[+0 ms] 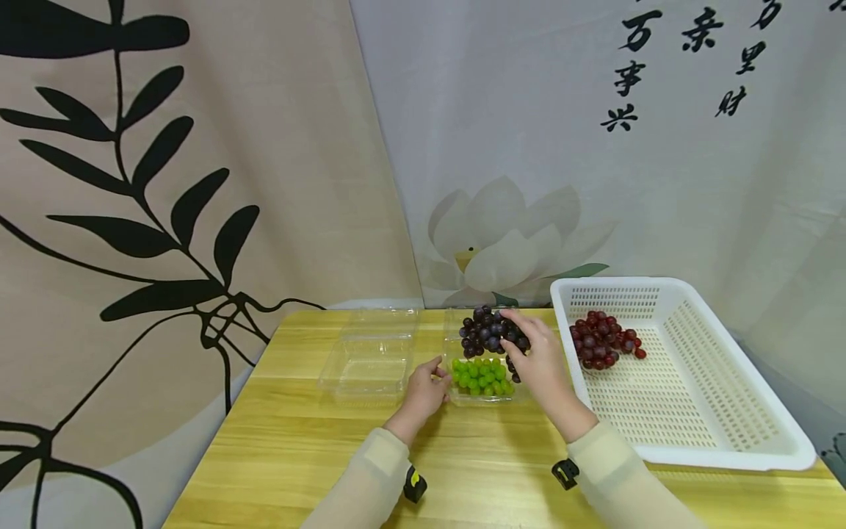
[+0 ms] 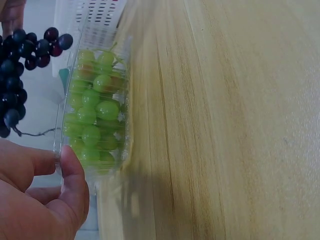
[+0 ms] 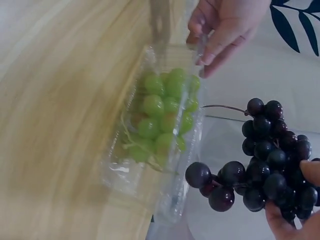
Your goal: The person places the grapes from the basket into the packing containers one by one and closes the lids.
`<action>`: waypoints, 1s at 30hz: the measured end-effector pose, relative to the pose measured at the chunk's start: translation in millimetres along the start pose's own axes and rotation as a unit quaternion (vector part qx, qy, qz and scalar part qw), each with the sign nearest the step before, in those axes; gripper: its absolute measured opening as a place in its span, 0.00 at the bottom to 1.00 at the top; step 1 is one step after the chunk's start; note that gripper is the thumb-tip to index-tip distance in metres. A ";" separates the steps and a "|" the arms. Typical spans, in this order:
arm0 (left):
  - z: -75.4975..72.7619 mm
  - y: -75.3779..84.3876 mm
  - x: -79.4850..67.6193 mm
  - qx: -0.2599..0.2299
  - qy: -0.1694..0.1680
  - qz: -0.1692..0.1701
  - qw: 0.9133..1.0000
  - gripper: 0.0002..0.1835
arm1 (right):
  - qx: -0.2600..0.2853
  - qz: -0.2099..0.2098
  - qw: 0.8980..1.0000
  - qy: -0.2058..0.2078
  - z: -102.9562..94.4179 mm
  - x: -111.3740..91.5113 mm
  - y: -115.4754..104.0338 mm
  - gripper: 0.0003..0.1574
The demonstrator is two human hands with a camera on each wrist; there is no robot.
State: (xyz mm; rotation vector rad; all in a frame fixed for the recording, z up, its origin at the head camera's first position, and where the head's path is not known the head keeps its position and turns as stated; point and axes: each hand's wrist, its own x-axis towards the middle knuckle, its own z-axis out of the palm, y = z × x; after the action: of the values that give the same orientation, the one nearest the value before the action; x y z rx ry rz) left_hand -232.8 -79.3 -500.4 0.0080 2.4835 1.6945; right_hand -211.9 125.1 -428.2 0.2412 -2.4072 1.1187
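My right hand grips a bunch of dark purple grapes and holds it above a clear plastic box. Inside that box lies a bunch of green grapes. My left hand pinches the box's left rim between thumb and fingers, as the left wrist view shows at the thumb. From the right wrist view, the dark grapes hang apart from the green ones, with a thin stem sticking out.
A second clear plastic box stands with its lid raised on the left of the wooden table. To the right is a white perforated basket holding a bunch of red grapes. A printed curtain hangs behind.
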 end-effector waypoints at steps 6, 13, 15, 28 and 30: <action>-0.1 -0.3 0.1 0.001 -0.001 -0.002 1.000 0.30 | -0.016 0.011 1.000 -0.014 11.1 0.6 0.3 0.32; 0.1 -1.9 0.7 0.003 0.002 0.002 1.000 0.30 | -0.015 0.007 0.999 -0.041 21.8 1.6 3.7 0.32; 0.5 -2.5 0.8 0.002 0.002 0.000 1.000 0.30 | -0.017 0.005 0.998 -0.052 24.0 1.3 5.1 0.33; 0.2 -3.0 1.0 0.001 0.000 -0.011 1.000 0.30 | -0.087 0.039 0.987 -0.130 30.8 -1.4 12.3 0.35; -0.3 -2.4 0.8 0.002 0.000 -0.008 1.000 0.30 | -0.105 0.046 0.983 -0.142 30.2 -0.8 12.3 0.35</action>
State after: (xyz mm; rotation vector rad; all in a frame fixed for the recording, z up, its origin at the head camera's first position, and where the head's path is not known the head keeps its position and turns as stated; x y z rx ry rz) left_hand -233.4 -80.4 -502.6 -0.0116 2.4789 1.6837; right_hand -225.8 110.2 -453.6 0.2334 -2.7916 0.9096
